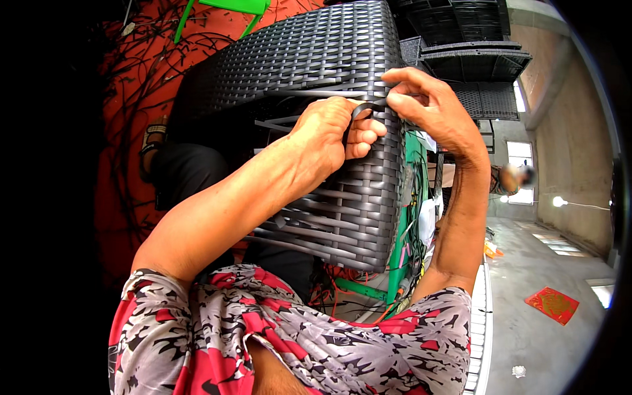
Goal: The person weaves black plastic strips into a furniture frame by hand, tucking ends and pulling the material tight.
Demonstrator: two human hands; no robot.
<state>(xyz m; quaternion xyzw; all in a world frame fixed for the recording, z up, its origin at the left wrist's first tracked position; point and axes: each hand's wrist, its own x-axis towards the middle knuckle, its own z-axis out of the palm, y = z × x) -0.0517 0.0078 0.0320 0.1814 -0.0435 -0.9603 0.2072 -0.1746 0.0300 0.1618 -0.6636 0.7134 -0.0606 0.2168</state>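
Note:
A dark grey woven rattan panel [309, 49], boxy with a rounded edge, stands before me. Its upper part is tightly woven, while loose strips span a dark gap lower down. My left hand [332, 128] is closed around a narrow dark plastic strip [364, 109], which loops up from the fist toward the panel's right edge. At that edge, my right hand [434, 108] has its thumb and forefinger bent and apart. Its thumb tip is close to the strip's far end; whether they touch is unclear.
Cut strips lie scattered over the red floor covering [122, 191] at left, near a green stool [237, 6]. More dark woven pieces [474, 62] are stacked at the upper right. A green frame [397, 263] with tangled cords stands beneath the panel's right side. Another person [512, 179] appears far right.

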